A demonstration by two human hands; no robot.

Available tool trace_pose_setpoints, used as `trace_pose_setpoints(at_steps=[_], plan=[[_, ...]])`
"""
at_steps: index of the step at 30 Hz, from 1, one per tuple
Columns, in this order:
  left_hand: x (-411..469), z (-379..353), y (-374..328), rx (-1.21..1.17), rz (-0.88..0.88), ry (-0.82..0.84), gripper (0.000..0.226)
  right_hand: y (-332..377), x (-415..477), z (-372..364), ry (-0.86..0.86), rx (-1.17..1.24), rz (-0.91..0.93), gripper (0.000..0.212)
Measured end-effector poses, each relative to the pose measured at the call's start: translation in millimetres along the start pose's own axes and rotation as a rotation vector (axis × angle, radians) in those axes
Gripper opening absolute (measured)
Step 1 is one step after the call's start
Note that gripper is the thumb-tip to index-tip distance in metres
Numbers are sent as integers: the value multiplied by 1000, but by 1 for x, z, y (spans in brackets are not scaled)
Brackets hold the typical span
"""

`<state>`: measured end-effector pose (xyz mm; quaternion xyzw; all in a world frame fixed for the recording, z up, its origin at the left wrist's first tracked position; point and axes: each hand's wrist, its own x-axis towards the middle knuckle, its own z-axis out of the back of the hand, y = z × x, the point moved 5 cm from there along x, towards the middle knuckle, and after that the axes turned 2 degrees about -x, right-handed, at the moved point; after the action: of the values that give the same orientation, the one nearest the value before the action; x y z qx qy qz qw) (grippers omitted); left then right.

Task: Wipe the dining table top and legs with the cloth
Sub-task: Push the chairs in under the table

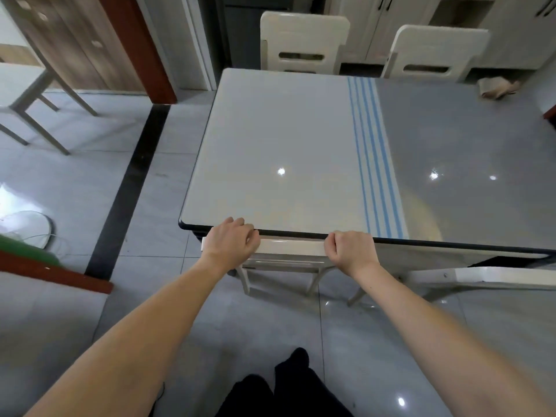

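Note:
The dining table [285, 139] has a glossy top, white on the left and grey on the right, with blue stripes between. A crumpled beige cloth [498, 88] lies at the table's far right corner. A white chair [288, 246] is tucked under the near edge. My left hand [231, 240] grips the left end of its backrest top. My right hand [350, 246] grips the right end. Both hands are closed around the rail, right at the table's dark edge. The table legs are hidden under the top.
Two white chairs [304, 40] [436, 52] stand at the far side. Another white chair [481, 278] sits under the near edge on the right. A second table's legs [39, 115] are at far left. A white fan base [27, 227] rests on the tiled floor at left.

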<state>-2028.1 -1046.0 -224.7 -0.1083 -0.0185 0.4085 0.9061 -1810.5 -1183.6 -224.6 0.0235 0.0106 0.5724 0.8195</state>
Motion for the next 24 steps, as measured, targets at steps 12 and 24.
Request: trace_pose_setpoints(at_steps=[12, 24], plan=[[-9, -1, 5, -146, -25, 34, 33, -4, -16, 11, 50, 345, -86, 29], [-18, 9, -11, -555, -337, -33, 20, 18, -170, -24, -472, 800, -863, 19]])
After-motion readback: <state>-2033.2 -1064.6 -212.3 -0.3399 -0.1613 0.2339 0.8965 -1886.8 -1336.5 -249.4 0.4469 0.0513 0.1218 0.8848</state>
